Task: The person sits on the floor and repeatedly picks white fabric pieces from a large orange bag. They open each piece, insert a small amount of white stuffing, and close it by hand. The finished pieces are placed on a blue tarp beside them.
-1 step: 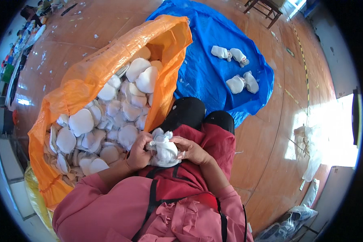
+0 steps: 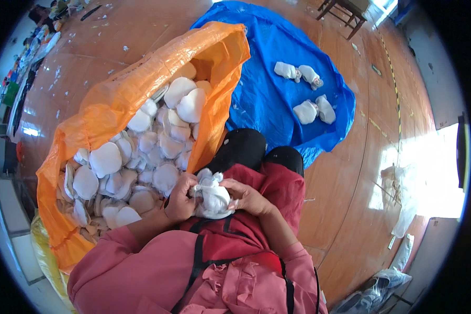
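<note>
On my lap sits a small bundle of soft white fabric pieces, with loose fluffy ends sticking up at its far side. My left hand grips its left side, with fingertips pressed against the white fabric. From the right, my right hand is closed on it, its fingers bent over the near right edge. Just left of my hands, an open orange woven sack holds many flat, rounded white pads. What lies under the bundle is hidden.
Beyond my knees a blue plastic sheet lies spread, bearing several white bundles. A wooden chair stands far right. Clear plastic bags lie at the lower right, and a yellow bag is under the sack.
</note>
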### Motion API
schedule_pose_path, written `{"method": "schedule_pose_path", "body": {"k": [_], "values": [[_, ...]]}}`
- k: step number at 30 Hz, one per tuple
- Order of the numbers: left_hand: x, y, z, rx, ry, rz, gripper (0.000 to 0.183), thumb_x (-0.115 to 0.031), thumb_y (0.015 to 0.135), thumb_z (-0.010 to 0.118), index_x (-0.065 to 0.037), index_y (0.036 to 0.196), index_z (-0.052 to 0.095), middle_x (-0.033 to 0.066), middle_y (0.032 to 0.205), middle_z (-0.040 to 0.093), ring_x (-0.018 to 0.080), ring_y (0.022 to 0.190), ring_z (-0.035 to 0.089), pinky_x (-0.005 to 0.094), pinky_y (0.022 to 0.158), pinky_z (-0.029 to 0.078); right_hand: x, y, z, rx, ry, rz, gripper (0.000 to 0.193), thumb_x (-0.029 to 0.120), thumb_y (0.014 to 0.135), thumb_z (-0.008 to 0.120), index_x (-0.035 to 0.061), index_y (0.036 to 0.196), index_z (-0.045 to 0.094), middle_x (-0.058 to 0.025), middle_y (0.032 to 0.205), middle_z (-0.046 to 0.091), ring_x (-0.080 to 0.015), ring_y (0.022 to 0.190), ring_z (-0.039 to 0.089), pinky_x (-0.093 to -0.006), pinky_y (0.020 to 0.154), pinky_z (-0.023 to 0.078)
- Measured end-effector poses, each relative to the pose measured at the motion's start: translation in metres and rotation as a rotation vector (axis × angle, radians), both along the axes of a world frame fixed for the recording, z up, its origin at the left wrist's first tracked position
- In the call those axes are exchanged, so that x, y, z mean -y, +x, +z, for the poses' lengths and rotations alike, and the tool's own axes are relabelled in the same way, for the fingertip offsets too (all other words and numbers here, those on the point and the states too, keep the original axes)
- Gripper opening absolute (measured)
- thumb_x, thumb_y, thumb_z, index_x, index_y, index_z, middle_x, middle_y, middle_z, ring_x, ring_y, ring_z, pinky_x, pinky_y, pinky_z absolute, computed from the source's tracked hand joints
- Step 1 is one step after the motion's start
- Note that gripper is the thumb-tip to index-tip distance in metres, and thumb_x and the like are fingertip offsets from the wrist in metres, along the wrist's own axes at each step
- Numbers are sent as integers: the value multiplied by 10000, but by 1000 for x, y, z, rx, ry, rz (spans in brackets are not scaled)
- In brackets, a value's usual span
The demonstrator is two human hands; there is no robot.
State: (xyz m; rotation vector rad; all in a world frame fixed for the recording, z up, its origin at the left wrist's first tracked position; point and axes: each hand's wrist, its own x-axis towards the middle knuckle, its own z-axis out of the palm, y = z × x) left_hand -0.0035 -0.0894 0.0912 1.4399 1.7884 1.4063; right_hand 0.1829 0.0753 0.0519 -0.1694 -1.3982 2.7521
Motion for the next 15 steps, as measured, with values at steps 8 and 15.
{"method": "schedule_pose_path", "body": {"k": [8,15], "values": [[-1,9,-7,-140,11,198,323,81,691,633,-24,962,493,163,908,508,357,849,530,393,745,437,16,-8,-19,51,50,-26,757,26,716,845,92,1354,442,-37,1318,483,-196,1293,426,-356,1106,331],[-2,9,-5,-272,3,192,338,67,705,636,-29,1008,521,161,920,551,371,869,562,426,760,453,10,-13,-8,94,474,-8,857,134,686,897,42,1375,395,-83,1285,502,-200,1251,461,-336,1081,359]]}}
